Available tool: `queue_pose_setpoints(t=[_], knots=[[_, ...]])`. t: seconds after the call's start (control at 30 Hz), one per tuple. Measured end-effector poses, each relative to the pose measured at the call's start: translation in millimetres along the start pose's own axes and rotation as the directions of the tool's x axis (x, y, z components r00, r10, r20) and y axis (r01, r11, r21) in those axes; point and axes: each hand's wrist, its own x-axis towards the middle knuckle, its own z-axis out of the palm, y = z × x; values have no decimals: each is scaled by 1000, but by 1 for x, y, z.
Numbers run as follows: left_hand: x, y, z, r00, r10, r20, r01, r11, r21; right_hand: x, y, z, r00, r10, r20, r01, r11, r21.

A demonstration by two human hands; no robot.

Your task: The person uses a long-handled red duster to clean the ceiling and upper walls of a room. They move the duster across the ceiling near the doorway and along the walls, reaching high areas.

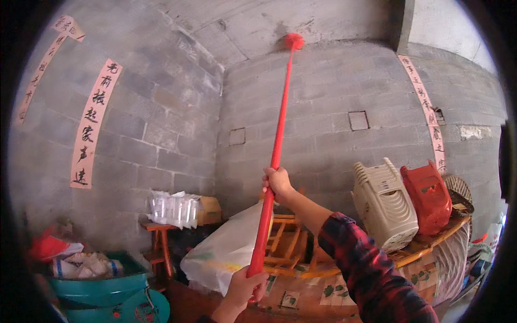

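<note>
A long red pole [279, 133] with a round red brush head [294, 41] slants up through the middle of the view. Its head is at the grey ceiling, near the joint with the block wall. My right hand [278, 182] is wrapped around the pole about midway up, the arm in a plaid sleeve stretched forward. Lower down, my left hand [245, 287] grips the pole close to its bottom end. Behind the pole lie a whitish plastic sheet [226, 242] and an orange-brown wooden frame [286, 236].
At right, stacked beige plastic chairs [385, 206] and red plastic chairs [428, 198] rest on a wooden-edged surface. A teal bin [99, 286] with stuff inside stands at left. Wrapped clear packs [173, 208] sit on a wooden stool [159, 228]. Paper strips [95, 125] on the walls bear writing.
</note>
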Motion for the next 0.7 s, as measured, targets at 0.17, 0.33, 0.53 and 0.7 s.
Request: queue_pose_setpoints(t=[0.17,0.33,0.53,0.7], knots=[[-22,-16,-42,998,40,-42,-47,985,-169,0,58,78,993,44,112,-38,998,-54],[-42,-48,-64,983,83,-161,-109,982,-156,-15,117,125,971,122,204,-114,992,-51],[-59,-76,-95,985,-56,-163,24,981,-191,-48,135,129,972,151,177,-160,986,39],[-62,-118,-104,965,162,-208,-127,977,169,-73,135,96,974,129,184,-163,970,181]])
